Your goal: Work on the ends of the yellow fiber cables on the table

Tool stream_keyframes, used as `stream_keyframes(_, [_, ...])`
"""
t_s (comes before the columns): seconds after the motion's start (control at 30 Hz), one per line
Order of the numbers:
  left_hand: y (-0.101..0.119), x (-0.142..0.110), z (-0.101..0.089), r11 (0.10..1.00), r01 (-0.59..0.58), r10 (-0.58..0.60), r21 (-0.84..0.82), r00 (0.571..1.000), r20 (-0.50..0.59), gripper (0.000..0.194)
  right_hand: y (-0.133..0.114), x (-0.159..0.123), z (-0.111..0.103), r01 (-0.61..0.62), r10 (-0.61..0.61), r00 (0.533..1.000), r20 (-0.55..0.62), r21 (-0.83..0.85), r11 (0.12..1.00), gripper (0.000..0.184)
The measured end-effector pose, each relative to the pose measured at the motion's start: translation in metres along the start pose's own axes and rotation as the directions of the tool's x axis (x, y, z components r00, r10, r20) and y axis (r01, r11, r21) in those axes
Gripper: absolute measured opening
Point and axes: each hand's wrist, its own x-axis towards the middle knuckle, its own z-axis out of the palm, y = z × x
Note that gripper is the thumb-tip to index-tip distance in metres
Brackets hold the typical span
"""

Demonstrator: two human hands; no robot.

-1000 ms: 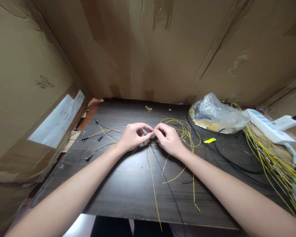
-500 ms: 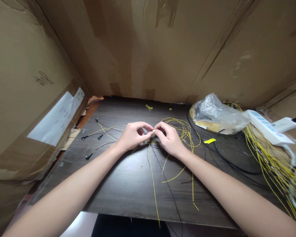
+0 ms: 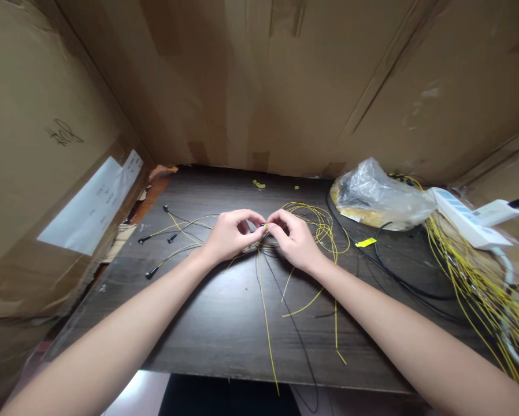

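Observation:
My left hand (image 3: 231, 237) and my right hand (image 3: 296, 240) meet over the middle of the table, thumbs and forefingers pinched together. Between the fingertips is a small bit of yellow and dark wire; its exact end is too small to make out. Thin yellow wires (image 3: 263, 312) and black wires (image 3: 292, 326) fan out under the hands toward the front edge. A loose loop of yellow wire (image 3: 324, 222) lies behind and beside my right hand. To the left of my left hand, several wires end in black plugs (image 3: 152, 273).
The dark table (image 3: 199, 335) stands against cardboard walls (image 3: 242, 86). At right lie a clear plastic bag (image 3: 376, 196), a white power strip (image 3: 463, 216), a yellow wire bundle (image 3: 471, 283) and black cables with a yellow tag (image 3: 366, 242). Small yellow bits (image 3: 258, 184) lie at the back.
The whole view has shifted slightly, so everything sits a little higher and further left. Both hands keep their pinch at the same spot, with only small finger movement.

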Motion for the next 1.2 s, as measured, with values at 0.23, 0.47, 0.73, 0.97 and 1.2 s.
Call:
stream_keyframes(0.23, [0.0001,0.0002,-0.0009,1.0,-0.024,0.024,0.002,1.0,0.006,0.012,0.0003,-0.0004,0.0004,-0.011,0.011,1.0,-0.005,-0.033,0.999,0.028])
stream_keyframes(0.47, [0.0,0.0004,0.0003,1.0,-0.028,0.028,0.001,1.0,0.008,0.008,0.0012,0.0005,0.0012,-0.004,0.003,1.0,-0.012,-0.092,0.996,0.042])
stream_keyframes(0.73, [0.0016,0.0004,-0.0001,1.0,-0.021,0.021,0.018,1.0,0.008,0.01,0.0023,-0.0002,0.0006,-0.002,0.002,1.0,-0.006,-0.034,0.999,0.019])
stream_keyframes(0.97, [0.0013,-0.0003,0.0004,0.999,-0.041,0.041,-0.007,0.999,-0.012,0.009,0.0016,0.0006,0.001,-0.001,0.002,1.0,0.012,-0.073,0.997,0.04])
stream_keyframes(1.2, [0.0023,-0.0002,-0.0006,1.0,-0.012,0.012,0.007,1.0,0.012,0.01,0.0004,0.0001,0.0001,-0.007,0.007,1.0,-0.013,-0.03,1.0,0.019])
